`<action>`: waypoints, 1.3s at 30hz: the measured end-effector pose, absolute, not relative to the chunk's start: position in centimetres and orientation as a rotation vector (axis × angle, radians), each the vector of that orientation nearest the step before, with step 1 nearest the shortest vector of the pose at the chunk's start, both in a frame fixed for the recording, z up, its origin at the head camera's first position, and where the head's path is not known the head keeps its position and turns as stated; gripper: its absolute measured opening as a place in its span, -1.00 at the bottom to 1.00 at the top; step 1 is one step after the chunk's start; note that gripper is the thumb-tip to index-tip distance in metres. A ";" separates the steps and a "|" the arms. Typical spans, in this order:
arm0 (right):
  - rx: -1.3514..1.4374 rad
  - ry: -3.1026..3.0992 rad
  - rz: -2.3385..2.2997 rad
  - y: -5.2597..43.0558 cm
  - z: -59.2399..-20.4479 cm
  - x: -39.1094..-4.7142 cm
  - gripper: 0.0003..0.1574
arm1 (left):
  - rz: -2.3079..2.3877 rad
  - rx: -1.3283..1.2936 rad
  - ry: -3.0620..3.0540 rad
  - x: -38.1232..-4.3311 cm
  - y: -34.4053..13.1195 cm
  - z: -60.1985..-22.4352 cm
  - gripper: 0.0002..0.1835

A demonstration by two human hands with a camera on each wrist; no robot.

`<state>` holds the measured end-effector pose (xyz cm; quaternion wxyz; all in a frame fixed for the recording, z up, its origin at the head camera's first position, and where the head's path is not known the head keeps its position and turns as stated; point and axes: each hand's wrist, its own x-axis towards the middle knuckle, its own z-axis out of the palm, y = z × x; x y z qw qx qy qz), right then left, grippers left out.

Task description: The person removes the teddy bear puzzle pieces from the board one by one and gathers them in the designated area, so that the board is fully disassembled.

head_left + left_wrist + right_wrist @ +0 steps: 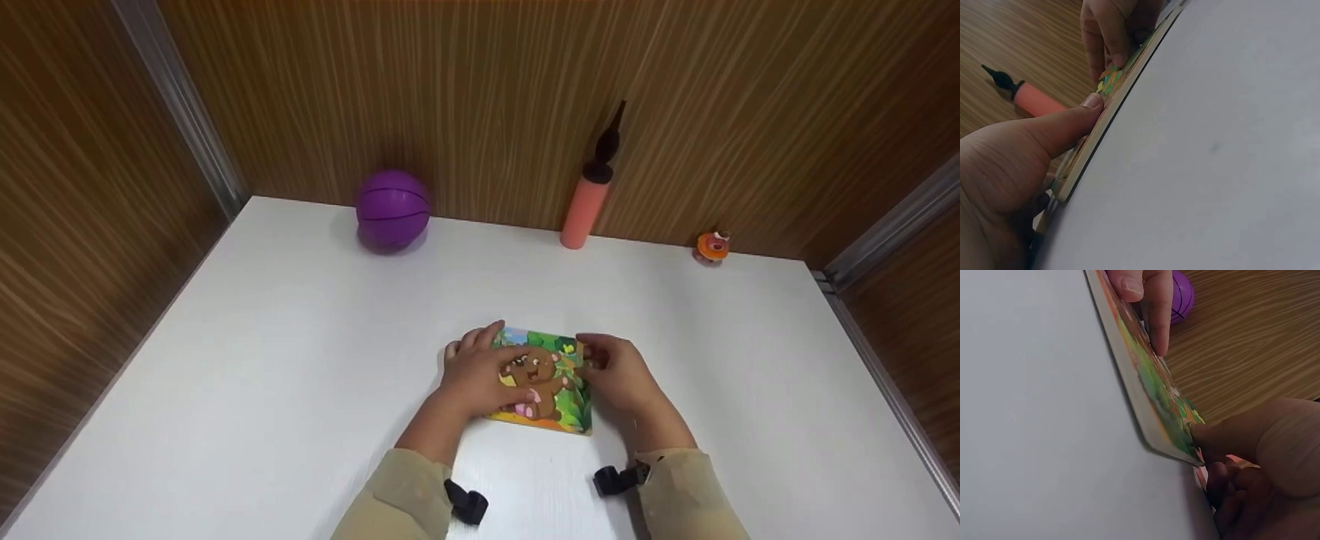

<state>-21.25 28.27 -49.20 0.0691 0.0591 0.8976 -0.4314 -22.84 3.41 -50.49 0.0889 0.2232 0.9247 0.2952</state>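
Note:
A flat square jigsaw puzzle [570, 401] with a brown cartoon bear lies on the white table, its pale board edge facing the wrist cameras. Spread over its left side, my left hand [476, 379] rests with the thumb on the bear and the other fingers along the far left edge. At the upper right corner my right hand [619, 375] pinches a small green and orange puzzle piece [1189, 410] between thumb and fingers. That piece tilts up a little from the picture in the right wrist view. The curled fingers hide part of it.
Along the back of the white table [262, 360] stand a purple ball [393, 210], a pink hand pump [585, 210] with a black nozzle, and a small orange toy [712, 247]. Wood-grain panels [480, 97] rise behind and at both sides.

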 end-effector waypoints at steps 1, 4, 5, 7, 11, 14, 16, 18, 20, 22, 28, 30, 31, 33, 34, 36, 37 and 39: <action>0.185 2.693 -1.315 28.3 -49.2 -21.2 -0.34 | 0.875 0.669 2.752 -22.8 3.4 -50.5 -0.20; 0.185 2.694 -1.342 28.3 -49.1 -21.2 -0.36 | 0.868 0.678 2.746 -22.9 3.4 -50.3 -0.20; 0.171 2.703 -1.339 28.3 -49.1 -21.2 -0.37 | 0.867 0.681 2.747 -22.9 3.4 -50.3 -0.20; 0.145 2.725 -1.322 28.3 -49.0 -21.2 -0.39 | 0.863 0.684 2.748 -22.9 3.3 -50.3 -0.21; 0.090 2.775 -1.248 28.1 -48.8 -21.0 -0.40 | 0.847 0.682 2.748 -23.0 3.1 -50.3 -0.21; 0.050 2.803 -1.197 28.0 -48.7 -20.9 -0.41 | 0.841 0.679 2.747 -22.9 2.9 -50.2 -0.21; 0.005 2.828 -1.145 27.8 -48.5 -20.9 -0.42 | 0.841 0.673 2.749 -22.9 2.8 -50.2 -0.21; -0.035 2.860 -1.089 27.7 -48.2 -21.0 -0.41 | 0.835 0.671 2.753 -22.9 2.7 -50.1 -0.21; -0.075 2.896 -1.022 27.5 -47.9 -20.9 -0.41 | 0.829 0.667 2.754 -22.9 2.6 -50.1 -0.21; -0.099 2.922 -0.961 27.3 -47.7 -20.8 -0.41 | 0.818 0.671 2.755 -22.9 2.6 -50.1 -0.22; -0.118 2.952 -0.794 27.0 -46.9 -20.6 -0.44 | 0.791 0.672 2.762 -23.0 2.7 -49.9 -0.23; -0.121 2.946 -0.769 27.1 -46.7 -20.6 -0.44 | 0.787 0.667 2.764 -23.0 2.8 -49.7 -0.23; -0.124 2.945 -0.764 27.1 -46.6 -20.6 -0.45 | 0.787 0.665 2.764 -23.1 2.8 -49.7 -0.23; -0.149 2.960 -0.759 27.2 -46.6 -20.6 -0.46 | 0.787 0.658 2.762 -23.1 2.8 -49.6 -0.25; -0.163 2.970 -0.759 27.3 -46.6 -20.6 -0.46 | 0.786 0.656 2.762 -23.1 2.9 -49.6 -0.26; -0.183 2.990 -0.750 27.3 -46.6 -20.5 -0.47 | 0.785 0.651 2.758 -23.0 2.9 -49.5 -0.29; -0.195 3.002 -0.743 27.3 -46.6 -20.5 -0.48 | 0.785 0.649 2.757 -23.0 3.0 -49.6 -0.30; -0.206 3.016 -0.727 27.2 -46.6 -20.4 -0.49 | 0.778 0.646 2.757 -22.9 3.0 -49.6 -0.31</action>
